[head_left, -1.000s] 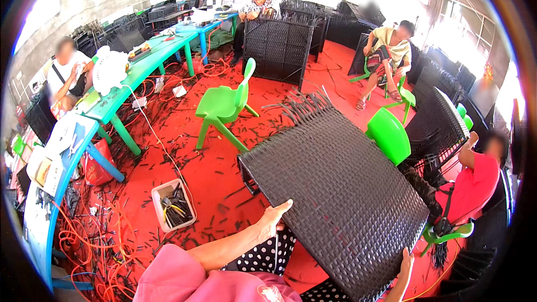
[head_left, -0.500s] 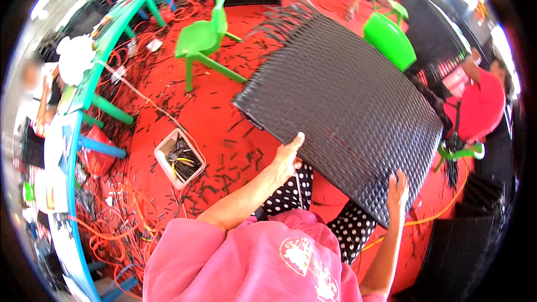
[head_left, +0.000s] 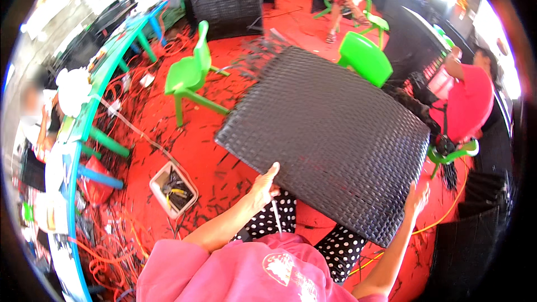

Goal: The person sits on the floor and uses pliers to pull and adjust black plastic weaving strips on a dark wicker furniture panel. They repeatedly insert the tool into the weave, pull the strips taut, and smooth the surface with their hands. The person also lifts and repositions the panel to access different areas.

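Observation:
A large black woven panel point(head_left: 330, 134) lies slanted in front of me, its near edge above my knees. Loose strands point(head_left: 263, 56) fringe its far left corner. My left hand point(head_left: 263, 187) grips the near edge toward the left, thumb on top and fingers mostly hidden beneath. A thin pale pointed tool point(head_left: 277, 216) sticks out below that hand; how it is held is hidden. Along the panel's right edge, my right hand point(head_left: 415, 201) rests with its fingers apart, pointing away from me and slightly blurred.
A bin point(head_left: 174, 190) of dark pieces and yellow-handled tools stands left on the red floor, among black scraps. Green chairs point(head_left: 190, 72) point(head_left: 366, 59) stand beyond the panel. Tables point(head_left: 84, 106) line the left, with orange hoses point(head_left: 103, 254) below. A red-clothed person point(head_left: 467, 103) sits right; others are farther off.
The panel has shifted left and slightly toward me in the view, with my left hand still on its near edge. My right hand has moved from the panel's top to its right edge.

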Available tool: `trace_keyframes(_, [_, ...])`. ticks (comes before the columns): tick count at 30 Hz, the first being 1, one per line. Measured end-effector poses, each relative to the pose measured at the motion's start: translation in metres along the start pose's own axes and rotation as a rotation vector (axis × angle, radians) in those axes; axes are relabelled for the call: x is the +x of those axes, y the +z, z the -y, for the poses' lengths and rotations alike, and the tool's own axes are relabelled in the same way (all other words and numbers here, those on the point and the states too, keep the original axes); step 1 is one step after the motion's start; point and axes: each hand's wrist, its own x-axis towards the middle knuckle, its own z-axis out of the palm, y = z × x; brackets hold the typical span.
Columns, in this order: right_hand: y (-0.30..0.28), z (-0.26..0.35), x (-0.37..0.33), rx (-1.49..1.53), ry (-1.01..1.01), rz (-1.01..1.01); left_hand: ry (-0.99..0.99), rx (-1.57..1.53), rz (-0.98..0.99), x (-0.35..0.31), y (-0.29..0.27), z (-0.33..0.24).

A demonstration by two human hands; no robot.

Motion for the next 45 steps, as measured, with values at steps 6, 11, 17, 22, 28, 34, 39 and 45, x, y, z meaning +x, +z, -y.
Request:
trace_keyframes(6, [0.036, -0.008, 0.102, 0.377, 0.056, 0.364, -0.053, 0.269, -0.025, -0.007, 0.000, -0.004])
trace_keyframes(11, [0.066, -0.028, 0.126, 0.422, 0.109, 0.358, -0.174, 0.294, -0.122, -0.010, 0.001, -0.008])
trace_keyframes(17, [0.067, -0.017, 0.106, 0.544, 0.231, 0.294, -0.077, -0.078, -0.225, -0.026, 0.007, -0.027])
trace_keyframes(22, [0.064, 0.000, 0.099, 0.646, 0.189, 0.281, 0.122, -0.180, -0.283, -0.057, 0.003, 0.010])
trace_keyframes(28, [0.048, -0.002, 0.096, 0.640, 0.192, 0.253, 0.440, 0.006, -0.023, -0.085, 0.021, -0.068])
trace_keyframes(34, [0.013, 0.032, 0.068, 0.862, 0.344, 0.454, 0.787, 1.340, -0.649, 0.004, -0.005, -0.237])
trace_keyframes(39, [-0.029, 0.076, 0.055, 1.004, 0.516, 0.564, 0.496, 1.593, -0.675, 0.115, -0.018, -0.241])
trace_keyframes(45, [0.009, 0.032, 0.079, 0.841, 0.475, 0.483, 0.446, 1.231, -0.245, 0.163, -0.043, -0.234])
